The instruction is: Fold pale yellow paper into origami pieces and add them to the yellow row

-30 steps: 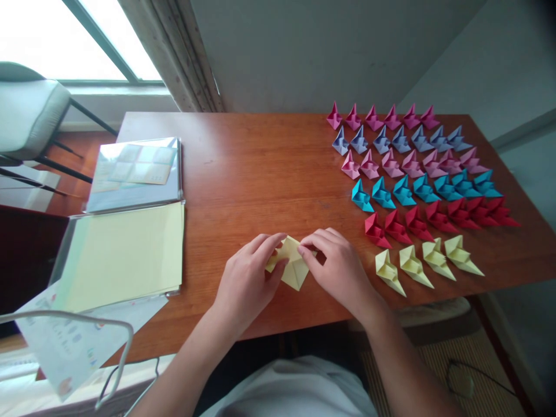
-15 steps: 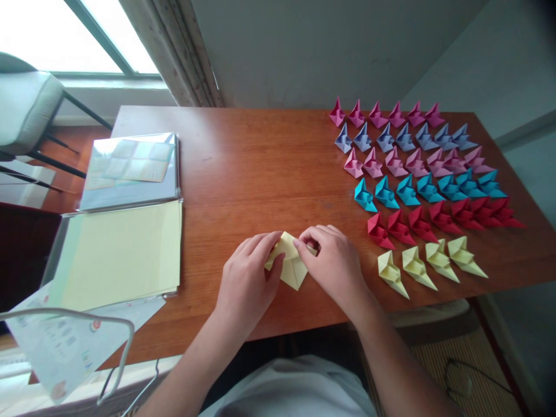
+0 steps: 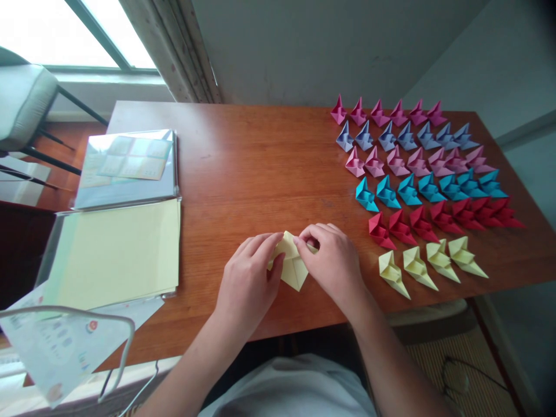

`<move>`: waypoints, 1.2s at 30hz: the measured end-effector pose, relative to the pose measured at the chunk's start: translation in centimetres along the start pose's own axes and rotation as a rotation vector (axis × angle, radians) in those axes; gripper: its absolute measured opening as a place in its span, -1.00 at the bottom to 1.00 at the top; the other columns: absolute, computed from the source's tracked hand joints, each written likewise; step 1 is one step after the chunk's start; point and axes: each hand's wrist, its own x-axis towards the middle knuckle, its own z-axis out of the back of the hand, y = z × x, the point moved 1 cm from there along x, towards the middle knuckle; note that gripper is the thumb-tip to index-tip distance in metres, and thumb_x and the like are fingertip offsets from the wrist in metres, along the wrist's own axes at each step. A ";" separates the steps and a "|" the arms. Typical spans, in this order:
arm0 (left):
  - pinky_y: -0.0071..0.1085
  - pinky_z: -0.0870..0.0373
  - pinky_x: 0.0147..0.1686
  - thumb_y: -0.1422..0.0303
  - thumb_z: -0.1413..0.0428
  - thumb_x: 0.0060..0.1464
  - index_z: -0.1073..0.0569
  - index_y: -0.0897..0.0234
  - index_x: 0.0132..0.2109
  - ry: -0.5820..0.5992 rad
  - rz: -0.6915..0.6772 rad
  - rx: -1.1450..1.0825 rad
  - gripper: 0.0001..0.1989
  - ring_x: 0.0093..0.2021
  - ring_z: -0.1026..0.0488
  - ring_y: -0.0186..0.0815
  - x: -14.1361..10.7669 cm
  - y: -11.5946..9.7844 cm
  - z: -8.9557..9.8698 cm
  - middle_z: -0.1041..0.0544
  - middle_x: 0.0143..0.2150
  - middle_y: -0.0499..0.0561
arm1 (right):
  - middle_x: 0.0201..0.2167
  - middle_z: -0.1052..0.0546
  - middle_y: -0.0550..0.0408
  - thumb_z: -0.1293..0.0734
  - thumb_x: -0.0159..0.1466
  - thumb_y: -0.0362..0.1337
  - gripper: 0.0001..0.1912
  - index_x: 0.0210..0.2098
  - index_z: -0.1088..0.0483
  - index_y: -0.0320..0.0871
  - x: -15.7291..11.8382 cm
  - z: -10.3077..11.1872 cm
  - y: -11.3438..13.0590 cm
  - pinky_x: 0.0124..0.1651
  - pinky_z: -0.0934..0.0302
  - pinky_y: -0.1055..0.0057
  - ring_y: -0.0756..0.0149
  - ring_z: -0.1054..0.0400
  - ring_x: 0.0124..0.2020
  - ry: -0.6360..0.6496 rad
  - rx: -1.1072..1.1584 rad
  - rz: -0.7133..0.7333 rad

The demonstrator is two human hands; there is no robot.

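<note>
Between my hands, near the table's front edge, is a partly folded piece of pale yellow origami paper (image 3: 295, 272), with a point toward me and creases across its middle. My left hand (image 3: 252, 272) pinches its left side, thumb on top. On the upper right part, the thumb and forefinger of my right hand (image 3: 332, 260) pinch the paper close to its far tip. Fingers of both hands hide the paper's side corners. To the right stands a short row of folded pale yellow paper pieces (image 3: 419, 267), each with a raised pocket and a pointed tail.
Beyond the yellow row lie rows of similar folded pieces: red (image 3: 421, 225), blue (image 3: 408, 190), pink (image 3: 397, 161), lilac (image 3: 386, 136) and magenta (image 3: 379, 113). Yellow paper sheets (image 3: 121, 249) and a clear-covered pack (image 3: 125, 194) lie at the left. A white metal bar (image 3: 87, 314) crosses the lower left.
The view has shifted very slightly. Both hands keep nearly the same hold on the yellow paper, with no clear change in its folds.
</note>
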 end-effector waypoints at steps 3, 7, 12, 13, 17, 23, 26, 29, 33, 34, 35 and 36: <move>-0.30 -0.53 -0.09 0.48 -0.11 0.25 -0.50 0.26 0.05 0.000 -0.016 0.015 -0.75 -0.08 -0.57 -0.19 -0.1 0.0 -0.1 -0.63 -0.04 0.06 | -0.46 -0.53 0.15 -0.40 0.30 -0.26 -0.77 -0.49 -0.38 -0.09 0.0 -0.1 -0.1 -0.26 -0.08 0.36 0.25 -0.35 -0.32 0.006 -0.004 0.011; -0.31 -0.51 -0.07 0.47 -0.10 0.26 -0.48 0.27 0.08 0.007 -0.047 0.037 -0.74 -0.07 -0.54 -0.20 -0.1 0.0 0.0 -0.61 -0.03 0.07 | -0.46 -0.53 0.15 -0.39 0.31 -0.24 -0.76 -0.49 -0.38 -0.08 0.0 -0.1 -0.1 -0.26 -0.08 0.35 0.25 -0.35 -0.33 0.004 -0.015 0.015; -0.27 -0.49 -0.07 0.46 -0.08 0.28 -0.48 0.30 0.08 0.043 -0.107 0.130 -0.74 -0.05 -0.52 -0.16 -0.3 -0.5 0.3 -0.60 0.01 0.09 | -0.47 -0.52 0.16 -0.39 0.30 -0.26 -0.77 -0.48 -0.37 -0.08 0.1 -0.1 0.0 -0.27 -0.07 0.36 0.25 -0.35 -0.32 0.007 -0.045 0.017; -0.24 -0.48 -0.05 0.47 -0.08 0.27 -0.48 0.32 0.09 0.054 -0.134 0.169 -0.73 -0.02 -0.51 -0.13 -0.4 -0.7 0.3 -0.59 0.04 0.11 | -0.46 -0.52 0.16 -0.39 0.30 -0.26 -0.77 -0.48 -0.37 -0.08 0.1 -0.1 0.0 -0.28 -0.06 0.36 0.24 -0.35 -0.32 0.009 -0.053 0.018; -0.17 -0.42 0.06 0.52 -0.08 0.22 -0.46 0.37 0.14 0.081 -0.260 0.292 -0.65 0.11 -0.45 -0.04 -0.8 -1.4 0.4 -0.54 0.18 0.16 | -0.45 -0.53 0.16 -0.38 0.32 -0.22 -0.76 -0.47 -0.37 -0.08 0.1 -0.2 0.0 -0.29 -0.06 0.36 0.24 -0.36 -0.31 0.014 -0.061 0.021; -0.15 -0.41 0.08 0.55 -0.09 0.18 -0.45 0.39 0.18 0.139 -0.245 0.315 -0.59 0.15 -0.42 -0.01 -1.1 -1.4 0.2 -0.50 0.25 0.15 | -0.45 -0.53 0.14 -0.37 0.33 -0.24 -0.76 -0.48 -0.37 -0.07 0.1 -0.1 0.0 -0.27 -0.08 0.35 0.24 -0.35 -0.32 0.015 -0.064 0.032; -0.14 -0.41 0.07 0.54 -0.09 0.17 -0.44 0.36 0.19 0.154 -0.221 0.302 -0.57 0.15 -0.41 -0.01 -1.1 -1.2 0.1 -0.50 0.25 0.13 | -0.45 -0.53 0.14 -0.38 0.32 -0.25 -0.77 -0.47 -0.37 -0.07 0.1 -0.1 0.0 -0.28 -0.08 0.35 0.24 -0.35 -0.31 0.011 -0.067 0.038; -0.12 -0.40 0.06 0.53 -0.09 0.18 -0.44 0.36 0.20 0.157 -0.219 0.313 -0.57 0.15 -0.41 -0.01 -1.0 -1.2 0.1 -0.50 0.25 0.14 | -0.44 -0.54 0.14 -0.37 0.32 -0.26 -0.78 -0.47 -0.37 -0.07 0.1 -0.1 0.0 -0.28 -0.07 0.35 0.24 -0.35 -0.31 0.017 -0.072 0.039; -0.14 -0.38 0.06 0.53 -0.09 0.19 -0.47 0.38 0.17 0.143 -0.258 0.336 -0.59 0.16 -0.40 -0.02 -1.1 -1.4 0.4 -0.49 0.26 0.13 | -0.43 -0.54 0.13 -0.37 0.33 -0.25 -0.77 -0.46 -0.37 -0.07 0.1 -0.1 0.0 -0.28 -0.07 0.35 0.23 -0.36 -0.30 0.032 -0.077 0.035; -0.14 -0.37 0.06 0.53 -0.09 0.19 -0.47 0.39 0.17 0.136 -0.271 0.336 -0.60 0.16 -0.40 -0.02 -1.1 -1.4 0.4 -0.50 0.26 0.12 | -0.43 -0.54 0.14 -0.36 0.34 -0.24 -0.77 -0.47 -0.36 -0.07 0.1 0.0 0.1 -0.28 -0.07 0.35 0.23 -0.36 -0.30 0.033 -0.078 0.034; -0.15 -0.36 0.07 0.53 -0.09 0.19 -0.47 0.39 0.17 0.133 -0.282 0.335 -0.60 0.16 -0.40 -0.03 -1.1 -1.5 0.5 -0.50 0.26 0.11 | -0.43 -0.54 0.14 -0.36 0.34 -0.24 -0.76 -0.46 -0.36 -0.07 0.1 0.0 0.1 -0.27 -0.07 0.35 0.23 -0.36 -0.30 0.032 -0.079 0.034; -0.15 -0.36 0.07 0.53 -0.10 0.19 -0.47 0.40 0.17 0.132 -0.290 0.333 -0.60 0.16 -0.41 -0.03 -1.1 -1.5 0.5 -0.50 0.26 0.10 | -0.43 -0.53 0.14 -0.36 0.35 -0.23 -0.76 -0.46 -0.36 -0.07 0.1 0.0 0.1 -0.27 -0.07 0.35 0.24 -0.36 -0.30 0.029 -0.079 0.035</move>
